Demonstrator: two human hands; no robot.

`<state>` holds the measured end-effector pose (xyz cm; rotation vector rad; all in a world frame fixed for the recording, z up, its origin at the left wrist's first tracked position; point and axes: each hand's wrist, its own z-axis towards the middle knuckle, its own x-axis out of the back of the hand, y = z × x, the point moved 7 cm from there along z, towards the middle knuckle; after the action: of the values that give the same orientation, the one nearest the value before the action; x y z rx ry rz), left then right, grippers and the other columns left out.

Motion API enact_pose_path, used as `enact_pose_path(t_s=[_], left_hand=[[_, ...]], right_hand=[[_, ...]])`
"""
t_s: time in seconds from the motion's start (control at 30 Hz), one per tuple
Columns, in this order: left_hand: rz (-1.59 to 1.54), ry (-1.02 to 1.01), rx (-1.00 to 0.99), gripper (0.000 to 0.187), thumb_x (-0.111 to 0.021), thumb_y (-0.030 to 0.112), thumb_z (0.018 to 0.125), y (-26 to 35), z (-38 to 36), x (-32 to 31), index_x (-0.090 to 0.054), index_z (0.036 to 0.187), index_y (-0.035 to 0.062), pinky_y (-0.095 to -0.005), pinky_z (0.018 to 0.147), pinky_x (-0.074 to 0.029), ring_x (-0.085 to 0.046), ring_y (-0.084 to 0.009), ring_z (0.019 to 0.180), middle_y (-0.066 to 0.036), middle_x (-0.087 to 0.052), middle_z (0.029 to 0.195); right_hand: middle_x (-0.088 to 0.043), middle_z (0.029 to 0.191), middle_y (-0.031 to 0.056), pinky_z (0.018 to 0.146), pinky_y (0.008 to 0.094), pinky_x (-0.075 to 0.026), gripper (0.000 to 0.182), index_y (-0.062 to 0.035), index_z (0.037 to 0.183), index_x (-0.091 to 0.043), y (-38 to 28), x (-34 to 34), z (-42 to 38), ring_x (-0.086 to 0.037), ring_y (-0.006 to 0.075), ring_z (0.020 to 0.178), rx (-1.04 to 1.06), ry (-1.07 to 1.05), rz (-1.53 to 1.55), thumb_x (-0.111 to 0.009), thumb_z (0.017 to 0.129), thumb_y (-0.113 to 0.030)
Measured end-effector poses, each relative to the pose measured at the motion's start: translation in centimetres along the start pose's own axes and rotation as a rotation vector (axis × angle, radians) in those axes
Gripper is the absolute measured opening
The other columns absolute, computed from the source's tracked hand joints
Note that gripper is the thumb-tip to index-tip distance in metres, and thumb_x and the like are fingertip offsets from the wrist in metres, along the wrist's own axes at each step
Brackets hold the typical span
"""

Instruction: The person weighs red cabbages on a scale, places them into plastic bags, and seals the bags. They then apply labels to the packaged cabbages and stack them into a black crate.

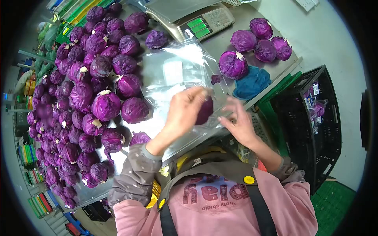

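Note:
My left hand (184,110) is closed, with its fingertips pinched on a transparent plastic bag (215,98). A purple cabbage (205,111) sits in or under the film, partly hidden behind my left fingers. To the right of it, my right hand (239,122) has its thumb and fingers apart, close to the bag's edge; it is slightly blurred. A stack of flat transparent bags (169,70) lies on the metal table, just beyond my left hand. A small torn purple leaf (216,79) rests near the film.
A large pile of purple cabbages (84,98) covers the table's left side. A scale (208,21) stands at the back. Several cabbages (233,65) and a blue cloth (252,82) lie at the right. Beyond the table edge, a black crate (332,129) holds wrapped cabbage.

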<state>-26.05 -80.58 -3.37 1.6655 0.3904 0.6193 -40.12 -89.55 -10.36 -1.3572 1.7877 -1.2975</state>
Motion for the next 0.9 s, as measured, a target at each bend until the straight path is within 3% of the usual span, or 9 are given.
enact_pose_path(t_s=[0.07, 0.13, 0.3, 0.33, 0.5, 0.6, 0.63, 0.73, 0.9], left_hand=[[0.026, 0.029, -0.048, 0.020, -0.050, 0.013, 0.085, 3.2, 0.9, 1.2, -0.063, 0.091, -0.0001, -0.0247, 0.063, -0.043, -0.053, -0.0096, 0.067, -0.005, -0.062, 0.072], [0.361, 0.045, -0.122, 0.020, -0.051, 0.014, 0.085, 7.5, 2.1, 2.5, -0.064, 0.089, -0.0001, -0.0243, 0.062, -0.042, -0.050, -0.0079, 0.065, -0.003, -0.060, 0.071], [0.173, 0.147, -0.241, 0.018, -0.052, 0.011, 0.083, 6.3, 4.5, 6.3, -0.065, 0.092, 0.0016, -0.0216, 0.058, -0.039, -0.048, -0.0059, 0.063, -0.005, -0.060, 0.070], [0.078, 0.148, -0.224, 0.017, -0.052, 0.009, 0.083, 6.1, 4.0, 6.5, -0.065, 0.092, 0.0027, -0.0214, 0.055, -0.037, -0.045, -0.0055, 0.059, -0.004, -0.058, 0.066], [0.528, 0.292, -0.166, 0.060, -0.072, 0.004, 0.062, 3.1, -0.5, 6.8, -0.048, 0.117, 0.0072, -0.0191, 0.050, -0.027, -0.027, -0.0061, 0.055, 0.005, -0.026, 0.062], [0.634, 0.451, -0.247, 0.073, -0.072, 0.010, 0.064, -0.5, -4.8, 7.1, -0.033, 0.126, 0.0027, -0.0281, 0.064, -0.043, -0.047, -0.0178, 0.077, -0.011, -0.043, 0.095], [0.394, 0.408, -0.114, 0.073, -0.070, 0.012, 0.068, -4.9, -5.6, 7.0, -0.029, 0.128, 0.0026, -0.0294, 0.067, -0.045, -0.048, -0.0217, 0.084, -0.014, -0.042, 0.103], [-0.618, 0.025, 0.707, 0.049, -0.051, 0.028, 0.089, -10.4, -9.0, 2.4, -0.037, 0.122, -0.0052, -0.0329, 0.069, -0.052, -0.058, -0.0250, 0.084, -0.018, -0.052, 0.105], [-0.619, -0.109, 0.682, 0.048, -0.041, 0.038, 0.092, -7.4, -11.2, 1.2, -0.053, 0.103, -0.0071, -0.0322, 0.069, -0.053, -0.061, -0.0214, 0.077, -0.017, -0.061, 0.086]], right_hand=[[-0.057, 0.092, 0.0144, 0.052, 0.0339, -0.045, 0.057, -0.0014, 0.121, -0.035, -4.1, 2.8, 0.4, -0.056, 0.0245, 0.059, 0.361, 0.464, -0.568, -0.065, 0.076, -0.019], [-0.057, 0.082, 0.0146, 0.052, 0.0356, -0.043, 0.045, -0.0021, 0.111, -0.043, -6.3, 3.9, 2.6, -0.053, 0.0277, 0.056, 0.397, 0.459, -0.571, -0.064, 0.075, -0.018], [-0.050, 0.058, 0.0142, 0.050, 0.0362, -0.037, 0.020, -0.0016, 0.067, -0.055, -11.7, 4.6, 1.2, -0.048, 0.0326, 0.054, 0.488, 0.433, -0.475, -0.059, 0.078, -0.018], [-0.036, 0.053, 0.0005, 0.045, 0.0252, -0.027, 0.020, 0.0010, 0.067, -0.050, -12.5, 4.6, 0.3, -0.032, 0.0054, 0.051, 0.573, 0.445, -0.448, -0.059, 0.080, -0.011], [-0.037, 0.054, -0.0007, 0.044, 0.0237, -0.027, 0.016, 0.0006, 0.070, -0.048, -10.2, 3.0, -0.6, -0.032, 0.0048, 0.050, 0.593, 0.378, -0.496, -0.056, 0.082, -0.008], [-0.037, 0.054, -0.0017, 0.044, 0.0229, -0.027, 0.017, 0.0003, 0.070, -0.048, -9.3, 2.9, -1.6, -0.031, 0.0043, 0.050, 0.516, 0.379, -0.338, -0.055, 0.083, -0.008], [-0.048, 0.060, 0.0126, 0.050, 0.0317, -0.037, 0.014, 0.0006, 0.075, -0.052, -9.3, 3.0, -2.0, -0.044, 0.0223, 0.051, 0.433, 0.376, -0.361, -0.059, 0.078, -0.010], [-0.048, 0.060, 0.0117, 0.049, 0.0318, -0.036, 0.013, 0.0002, 0.074, -0.052, -9.7, 3.0, -2.8, -0.044, 0.0218, 0.050, 0.458, 0.390, -0.388, -0.059, 0.077, -0.009], [-0.050, 0.063, 0.0049, 0.047, 0.0289, -0.037, 0.011, -0.0065, 0.075, -0.055, -11.8, 3.5, -4.3, -0.045, 0.0199, 0.051, 0.397, 0.533, -0.620, -0.065, 0.070, -0.008]])
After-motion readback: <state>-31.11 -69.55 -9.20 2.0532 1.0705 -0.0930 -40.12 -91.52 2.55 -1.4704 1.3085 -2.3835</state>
